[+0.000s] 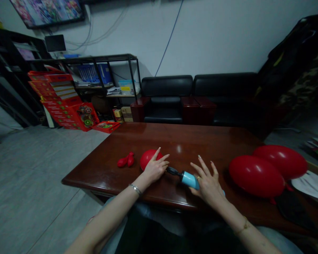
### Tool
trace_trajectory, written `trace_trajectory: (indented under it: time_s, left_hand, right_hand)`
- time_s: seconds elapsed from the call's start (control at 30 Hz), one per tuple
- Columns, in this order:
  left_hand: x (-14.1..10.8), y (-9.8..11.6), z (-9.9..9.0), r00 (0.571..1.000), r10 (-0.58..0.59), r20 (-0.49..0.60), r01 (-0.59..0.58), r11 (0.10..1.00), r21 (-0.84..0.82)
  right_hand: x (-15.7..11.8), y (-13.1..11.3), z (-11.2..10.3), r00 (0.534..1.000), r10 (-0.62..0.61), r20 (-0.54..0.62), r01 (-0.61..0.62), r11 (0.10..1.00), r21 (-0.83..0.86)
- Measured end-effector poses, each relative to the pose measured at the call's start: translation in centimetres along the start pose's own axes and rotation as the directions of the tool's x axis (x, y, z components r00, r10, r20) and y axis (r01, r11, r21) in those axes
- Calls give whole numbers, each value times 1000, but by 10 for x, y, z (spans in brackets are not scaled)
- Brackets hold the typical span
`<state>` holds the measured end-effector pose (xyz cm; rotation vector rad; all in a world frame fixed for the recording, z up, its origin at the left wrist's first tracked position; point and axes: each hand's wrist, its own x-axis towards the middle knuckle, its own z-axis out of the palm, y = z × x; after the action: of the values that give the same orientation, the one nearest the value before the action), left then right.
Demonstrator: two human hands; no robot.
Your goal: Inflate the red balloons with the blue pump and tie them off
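Note:
A partly inflated red balloon [147, 157] sits on the black nozzle end of a light blue hand balloon pump [190, 180]. My left hand [155, 168] is at the balloon's neck where it meets the nozzle; its thumb side is closed there, with other fingers stretched out. My right hand [208, 182] holds the pump's body from the right, thumb beneath it and several fingers raised. Part of the pump is hidden behind this hand. To the left lie small, limp-looking red balloons [126, 161]. Two large inflated red balloons [257, 175] rest at the right.
Everything lies on a brown wooden table [190, 135]. A dark flat item [294, 208] and white paper [311, 185] are at its right end. Beyond stand black sofas [166, 86], a metal shelf [132, 76] and stacked red boxes [60, 102].

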<state>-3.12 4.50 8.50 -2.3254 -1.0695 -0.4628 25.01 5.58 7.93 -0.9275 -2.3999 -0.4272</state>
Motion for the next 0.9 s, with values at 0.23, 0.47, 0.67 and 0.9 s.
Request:
trace_trajectory:
  time_s: [0.23,0.47,0.67,0.9]
  left_hand:
    - [-15,-17,1,1000,-16,1,16,999,-31]
    - [-41,-54,-7,995,-90,41,91,995,-43]
    - [-34,-53,-5,996,-86,21,86,996,-13]
    - [7,-15,0,999,-26,-24,25,1000,-9]
  right_hand:
    - [-11,7,-2,1000,10,25,-11,999,36]
    - [-40,45,-11,1000,18,0,-18,997,69]
    - [-42,71,-10,999,14,-33,-12,999,43]
    - [-13,34,-5,999,7,-45,-3,997,78]
